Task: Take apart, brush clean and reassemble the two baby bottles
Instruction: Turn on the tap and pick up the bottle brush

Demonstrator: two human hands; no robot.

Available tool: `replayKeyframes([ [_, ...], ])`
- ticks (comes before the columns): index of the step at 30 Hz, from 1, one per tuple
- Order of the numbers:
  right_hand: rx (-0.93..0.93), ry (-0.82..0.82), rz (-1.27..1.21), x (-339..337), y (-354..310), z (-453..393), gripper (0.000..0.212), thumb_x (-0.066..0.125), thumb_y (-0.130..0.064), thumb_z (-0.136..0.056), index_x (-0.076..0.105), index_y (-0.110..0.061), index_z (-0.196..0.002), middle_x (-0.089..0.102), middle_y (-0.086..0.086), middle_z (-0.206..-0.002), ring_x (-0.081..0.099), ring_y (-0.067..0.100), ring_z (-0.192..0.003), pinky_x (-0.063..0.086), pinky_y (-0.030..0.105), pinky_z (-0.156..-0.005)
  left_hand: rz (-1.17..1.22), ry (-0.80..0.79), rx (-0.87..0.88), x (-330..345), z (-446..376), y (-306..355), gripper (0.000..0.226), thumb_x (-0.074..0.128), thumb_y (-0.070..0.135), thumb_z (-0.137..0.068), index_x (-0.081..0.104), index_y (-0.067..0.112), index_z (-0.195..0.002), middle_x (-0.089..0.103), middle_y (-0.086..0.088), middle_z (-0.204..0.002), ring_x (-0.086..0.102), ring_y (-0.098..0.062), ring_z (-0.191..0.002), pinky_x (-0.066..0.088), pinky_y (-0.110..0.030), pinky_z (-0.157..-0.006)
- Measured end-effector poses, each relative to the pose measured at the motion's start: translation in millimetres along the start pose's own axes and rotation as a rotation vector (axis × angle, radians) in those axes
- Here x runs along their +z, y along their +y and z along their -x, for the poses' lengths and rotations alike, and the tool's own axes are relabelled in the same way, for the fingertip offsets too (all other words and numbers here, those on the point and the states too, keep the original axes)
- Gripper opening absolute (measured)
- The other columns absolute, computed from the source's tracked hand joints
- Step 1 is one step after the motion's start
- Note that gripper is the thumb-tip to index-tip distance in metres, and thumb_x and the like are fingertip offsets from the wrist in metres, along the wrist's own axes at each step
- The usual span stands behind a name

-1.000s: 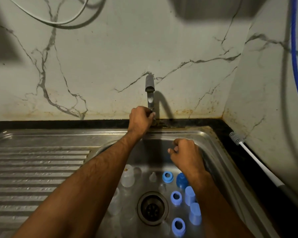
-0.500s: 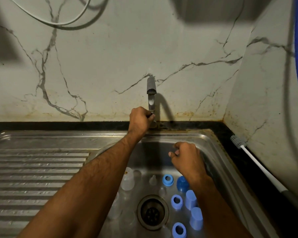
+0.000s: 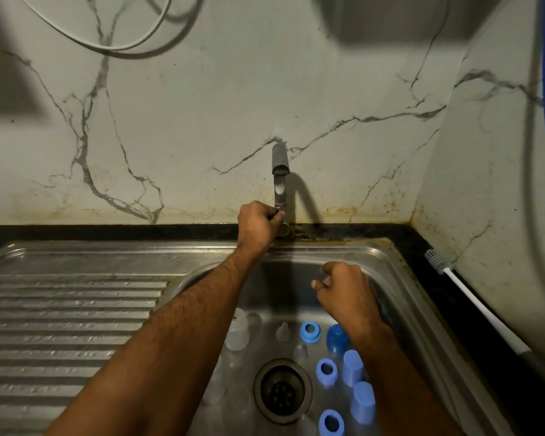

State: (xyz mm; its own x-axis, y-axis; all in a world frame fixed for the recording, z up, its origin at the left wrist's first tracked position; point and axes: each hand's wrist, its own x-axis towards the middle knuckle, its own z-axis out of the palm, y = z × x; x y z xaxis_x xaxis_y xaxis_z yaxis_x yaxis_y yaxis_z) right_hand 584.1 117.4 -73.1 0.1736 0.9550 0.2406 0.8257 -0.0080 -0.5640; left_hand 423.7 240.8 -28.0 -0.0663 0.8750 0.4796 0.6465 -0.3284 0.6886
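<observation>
Left hand (image 3: 258, 223) reaches to the base of the grey metal tap (image 3: 279, 180) at the back rim of the stainless-steel sink (image 3: 387, 269), fingers curled round the tap's small lever. Right hand (image 3: 343, 287) hovers over the basin, fingers curled in a loose fist, holding nothing that shows.

Bottle parts lie apart on the basin floor around the round metal drain (image 3: 283, 390): a clear plastic bottle body (image 3: 237, 330) standing left, a small clear teat (image 3: 283, 331), three blue screw rings (image 3: 310, 331), two pale blue cylindrical caps (image 3: 353, 368) and a darker blue domed cap (image 3: 337, 338) (partly behind the right wrist).

White-handled bottle brush (image 3: 472, 300) lies on the black counter (image 3: 422, 247), right of the sink, bristles toward the marble wall (image 3: 202, 105).
</observation>
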Motion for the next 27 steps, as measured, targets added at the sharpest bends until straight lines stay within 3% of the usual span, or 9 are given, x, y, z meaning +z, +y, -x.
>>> replayKeyframes([
  [11,0.001,-0.008,-0.006,-0.2,-0.1,0.3,0.039,0.068,-0.025,-0.096,0.061,-0.014,-0.132,0.071,0.007,-0.107,0.066,0.016,-0.102,0.051,0.026,-0.093,0.056,0.03,-0.02,5.4,0.6,-6.7,0.016,0.073,0.026,-0.089,0.078,0.011,-0.085,0.074,0.003,-0.073,0.069,-0.002,-0.066,0.05,-0.009,-0.065],
  [16,0.011,-0.009,-0.003,0.7,-0.6,0.3,0.04,0.067,-0.026,-0.096,0.06,-0.016,-0.134,0.071,0.007,-0.111,0.065,0.015,-0.104,0.049,0.025,-0.093,0.073,0.026,-0.044,7.8,0.2,-8.5,0.014,0.073,0.026,-0.089,0.077,0.014,-0.082,0.073,0.006,-0.072,0.069,-0.003,-0.067,0.057,-0.018,-0.069],
  [27,0.018,-0.025,0.001,-0.1,-0.5,-0.1,0.04,0.066,-0.026,-0.097,0.06,-0.015,-0.135,0.07,0.006,-0.116,0.064,0.016,-0.109,0.05,0.027,-0.095,0.107,0.037,-0.05,4.8,4.4,-5.6,0.015,0.073,0.026,-0.089,0.075,0.019,-0.076,0.068,0.012,-0.063,0.067,0.0,-0.06,0.047,-0.006,-0.057],
])
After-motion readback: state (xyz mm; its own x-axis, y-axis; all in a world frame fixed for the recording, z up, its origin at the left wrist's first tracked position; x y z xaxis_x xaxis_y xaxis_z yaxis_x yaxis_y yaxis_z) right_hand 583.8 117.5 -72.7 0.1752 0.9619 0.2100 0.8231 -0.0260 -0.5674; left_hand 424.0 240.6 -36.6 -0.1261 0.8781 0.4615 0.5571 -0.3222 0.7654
